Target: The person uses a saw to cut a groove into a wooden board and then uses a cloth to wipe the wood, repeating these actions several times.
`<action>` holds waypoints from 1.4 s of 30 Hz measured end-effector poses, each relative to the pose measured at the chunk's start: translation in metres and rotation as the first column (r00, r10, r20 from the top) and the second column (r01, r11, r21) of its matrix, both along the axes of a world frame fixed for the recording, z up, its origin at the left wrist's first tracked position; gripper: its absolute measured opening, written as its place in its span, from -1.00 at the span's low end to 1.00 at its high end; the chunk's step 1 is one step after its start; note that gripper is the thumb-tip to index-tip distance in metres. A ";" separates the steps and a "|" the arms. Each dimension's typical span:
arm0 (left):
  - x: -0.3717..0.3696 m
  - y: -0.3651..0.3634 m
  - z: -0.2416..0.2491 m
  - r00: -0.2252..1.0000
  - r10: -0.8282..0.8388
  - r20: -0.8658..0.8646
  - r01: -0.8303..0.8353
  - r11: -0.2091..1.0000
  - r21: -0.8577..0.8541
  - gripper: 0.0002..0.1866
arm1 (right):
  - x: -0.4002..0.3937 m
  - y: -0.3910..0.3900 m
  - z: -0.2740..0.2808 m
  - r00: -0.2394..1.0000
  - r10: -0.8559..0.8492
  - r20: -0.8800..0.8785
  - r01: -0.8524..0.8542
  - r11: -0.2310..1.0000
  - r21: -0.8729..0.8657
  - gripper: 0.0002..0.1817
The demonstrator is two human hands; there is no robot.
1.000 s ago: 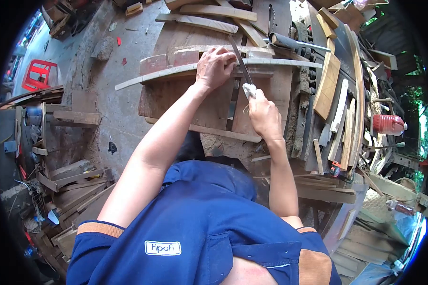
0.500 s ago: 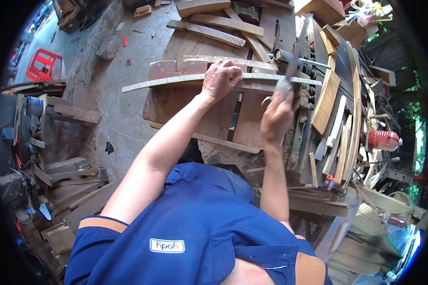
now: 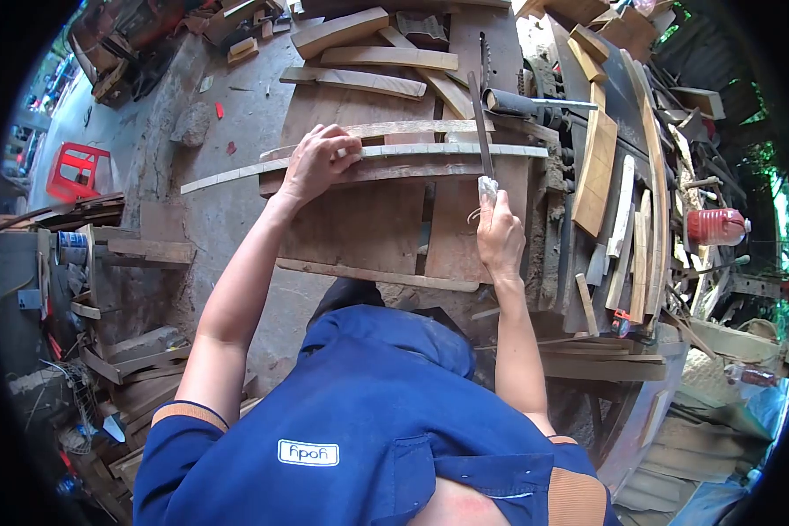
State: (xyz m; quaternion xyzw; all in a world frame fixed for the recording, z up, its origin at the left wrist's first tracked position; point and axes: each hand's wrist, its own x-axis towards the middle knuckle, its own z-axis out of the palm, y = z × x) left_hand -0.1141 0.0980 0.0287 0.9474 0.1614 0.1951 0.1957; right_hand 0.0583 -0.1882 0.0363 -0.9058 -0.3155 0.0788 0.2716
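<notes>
A long, slightly bowed wooden strip (image 3: 438,151) with regular cross lines on its edge lies over the wooden bench (image 3: 359,232), its left end jutting past the bench. My left hand (image 3: 323,163) is closed on this strip left of its middle, fingers curled over the top. My right hand (image 3: 501,238) grips a long narrow-bladed tool (image 3: 479,123) by its pale, wrapped-looking handle. Its dark blade points away from me and overlaps the strip toward the right end. Just behind the strip lies another wooden piece (image 3: 403,129).
Several cut wood pieces (image 3: 389,58) lie at the back of the bench. To the right are a dark metal cylinder (image 3: 510,103), a wide board (image 3: 595,171), more sticks and a red plastic bottle (image 3: 715,227). A red stool (image 3: 77,173) stands far left.
My left hand and the strip have shifted left in view. My right hand has lowered slightly, and the tool's blade has swung from leaning right to nearly straight ahead. The whole view has shifted.
</notes>
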 end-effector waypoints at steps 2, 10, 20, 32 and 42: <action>-0.006 -0.002 0.001 0.999 0.041 0.018 -0.040 0.997 -0.067 -0.81 | 0.001 0.004 -0.010 1.000 0.002 -0.027 -0.002 1.000 -0.012 -0.69; -0.006 -0.002 0.006 0.997 0.066 -0.033 -0.068 0.995 -0.076 -0.81 | -0.010 0.003 -0.021 0.998 -0.014 -0.057 0.012 0.999 -0.034 -0.67; 0.085 -0.056 -0.007 0.983 -0.032 0.178 0.032 0.999 0.004 -0.72 | -0.013 0.003 -0.027 0.988 -0.041 -0.147 0.050 0.997 0.061 -0.65; 0.084 -0.060 -0.013 0.985 -0.024 0.170 0.026 1.000 -0.009 -0.77 | -0.008 -0.014 -0.022 0.977 -0.202 -0.068 0.211 0.963 0.169 -0.60; 0.079 -0.053 -0.018 0.984 -0.072 0.160 0.088 0.992 -0.093 -0.83 | -0.007 -0.009 -0.038 0.982 -0.175 -0.075 0.187 0.965 0.185 -0.63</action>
